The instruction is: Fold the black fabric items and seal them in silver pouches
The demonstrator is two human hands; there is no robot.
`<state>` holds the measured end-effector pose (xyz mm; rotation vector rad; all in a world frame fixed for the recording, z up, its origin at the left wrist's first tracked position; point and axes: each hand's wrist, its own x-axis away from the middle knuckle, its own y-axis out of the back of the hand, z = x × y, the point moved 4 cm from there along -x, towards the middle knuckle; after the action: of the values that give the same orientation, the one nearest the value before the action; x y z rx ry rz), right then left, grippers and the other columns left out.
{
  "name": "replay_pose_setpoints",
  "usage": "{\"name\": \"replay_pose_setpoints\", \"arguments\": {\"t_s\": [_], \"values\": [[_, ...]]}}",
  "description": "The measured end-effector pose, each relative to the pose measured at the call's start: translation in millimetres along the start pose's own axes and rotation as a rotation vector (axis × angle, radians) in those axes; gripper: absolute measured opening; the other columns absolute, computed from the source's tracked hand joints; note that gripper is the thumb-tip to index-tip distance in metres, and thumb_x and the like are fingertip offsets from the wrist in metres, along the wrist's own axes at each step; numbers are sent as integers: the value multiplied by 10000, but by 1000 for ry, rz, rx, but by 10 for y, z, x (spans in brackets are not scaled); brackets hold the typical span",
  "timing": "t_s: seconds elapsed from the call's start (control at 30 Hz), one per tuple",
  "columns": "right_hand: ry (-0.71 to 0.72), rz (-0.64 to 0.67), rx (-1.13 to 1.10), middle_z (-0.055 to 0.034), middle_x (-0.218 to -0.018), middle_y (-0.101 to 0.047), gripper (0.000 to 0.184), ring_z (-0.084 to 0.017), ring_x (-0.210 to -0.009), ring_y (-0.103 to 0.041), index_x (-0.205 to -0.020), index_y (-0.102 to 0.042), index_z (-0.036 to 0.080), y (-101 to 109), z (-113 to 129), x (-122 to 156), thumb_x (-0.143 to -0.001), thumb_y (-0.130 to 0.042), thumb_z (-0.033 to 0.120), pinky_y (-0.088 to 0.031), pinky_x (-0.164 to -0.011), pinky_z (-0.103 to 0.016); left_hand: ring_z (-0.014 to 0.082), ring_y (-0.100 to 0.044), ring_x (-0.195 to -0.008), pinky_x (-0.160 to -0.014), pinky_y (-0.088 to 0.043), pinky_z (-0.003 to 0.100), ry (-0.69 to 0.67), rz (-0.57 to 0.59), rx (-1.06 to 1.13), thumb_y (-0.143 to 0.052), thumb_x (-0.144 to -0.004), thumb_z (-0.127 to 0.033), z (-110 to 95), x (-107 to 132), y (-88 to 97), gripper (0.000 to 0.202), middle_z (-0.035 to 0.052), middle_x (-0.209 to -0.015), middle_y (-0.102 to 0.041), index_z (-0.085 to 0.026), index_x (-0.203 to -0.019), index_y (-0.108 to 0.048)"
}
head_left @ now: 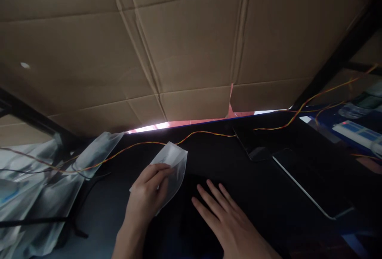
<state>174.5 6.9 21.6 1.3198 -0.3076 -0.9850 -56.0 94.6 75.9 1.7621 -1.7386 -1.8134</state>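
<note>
My left hand [151, 189] grips a translucent plastic bag [176, 171] near the middle of the black table [119, 195]. Its fingers are closed on the near side of the bag, whose far end points toward the back edge. To the right, my right hand [222, 213] lies with its fingers spread and stretched out, holding nothing. Beneath that hand the surface is very dark, so I cannot tell whether anything lies under it. A dark phone [250, 143] rests beyond my right hand, and a larger dark tablet-like device with a pale edge [310, 183] lies farther right.
Brown cardboard [191, 52] stands behind the table. A twisted red-and-yellow wire [205, 133] crosses the back. At left lie several translucent plastic bags [59, 203] and a black cable or strap [36, 222]. A white power strip [358, 133] and a clear bottle [358, 106] sit at far right.
</note>
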Motion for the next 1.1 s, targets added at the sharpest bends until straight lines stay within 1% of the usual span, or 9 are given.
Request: {"name": "replay_pose_setpoints", "arguments": {"t_s": [0.1, 0.2, 0.33, 0.43, 0.53, 0.7, 0.93, 1.0, 1.1], "values": [[45, -97, 157, -125, -1600, -630, 732, -386, -1415, -676, -1580, -610, 194, 3, 126, 205, -1015, -696, 652, -657, -1072, -531, 170, -803, -1003, -975, -643, 269, -25, 6, 11, -558, -1011, -96, -27, 15, -48, 316, 43, -1077, -826, -234, -1058, -839], [107, -210, 148, 2, -1363, -810, 308, -270, -1232, -798, -1361, -743, 259, 116, 213, 318, -1097, -602, 331, -682, -1016, -408, 181, -800, -1049, -1001, -641, 286, -24, 13, 31, -552, -1011, -87, -57, 54, -86, 327, 54, -1125, -822, -219, -1127, -827], [-67, -387, -76, -9, -1230, -859, 439, -190, -1085, -837, -1401, -680, 212, 393, 62, 187, -1017, -479, 145, -662, -1027, -337, 186, -788, -1119, -1039, -625, 291, 2, 25, 90, -567, -1019, -92, -90, 128, -130, 329, 62, -1202, -804, -216, -1209, -806], [-153, -525, -28, -69, -1352, -812, 583, -223, -1276, -763, -1473, -643, 191, 442, -20, -113, -947, -478, 1, -595, -1148, -421, 184, -782, -1154, -1034, -628, 290, 25, 29, 149, -548, -1013, -77, -134, 145, -141, 368, 58, -1240, -797, -230, -1242, -792], [-126, -359, 69, -109, -1447, -760, 616, -318, -1353, -705, -1460, -677, 172, 236, 35, -459, -902, -515, -32, -597, -1135, -531, 171, -796, -1126, -1014, -643, 283, 58, 29, 197, -525, -1015, -70, -175, 112, -140, 377, 56, -1215, -805, -230, -1230, -790], [-31, -173, 82, -96, -1334, -807, 416, -327, -1267, -738, -1347, -740, 149, 22, 86, -619, -966, -607, 48, -636, -1079, -507, 181, -820, -1121, -974, -672, 286, 124, 65, 254, -533, -974, -47, -168, 69, -176, 413, 55, -1248, -827, -228, -1255, -775], [276, 93, 17, -79, -1452, -753, 388, -255, -1514, -557, -1434, -688, 146, 1, 26, -615, -1082, -533, 97, -346, -1350, -408, 198, -769, -1287, -1109, -638, 382, 120, 199, 395, -510, -947, -60, -221, 98, -210, 531, 10, -1385, -799, -313, -1349, -748], [261, 137, 2, -91, -1466, -741, 402, -271, -1506, -561, -1433, -689, 137, -24, 18, -691, -1035, -634, 146, -347, -1348, -404, 194, -771, -1279, -1105, -640, 384, 118, 218, 416, -498, -973, -70, -240, 88, -191, 507, 10, -1369, -804, -321, -1334, -751], [126, 147, -8, -152, -1513, -699, 645, -342, -1452, -599, -1492, -635, 89, -41, -12, -796, -882, -808, 208, -469, -1271, -466, 206, -760, -1301, -1099, -641, 393, 126, 239, 406, -468, -1055, -129, -206, 75, -161, 428, 45, -1399, -786, -307, -1320, -754]]}}
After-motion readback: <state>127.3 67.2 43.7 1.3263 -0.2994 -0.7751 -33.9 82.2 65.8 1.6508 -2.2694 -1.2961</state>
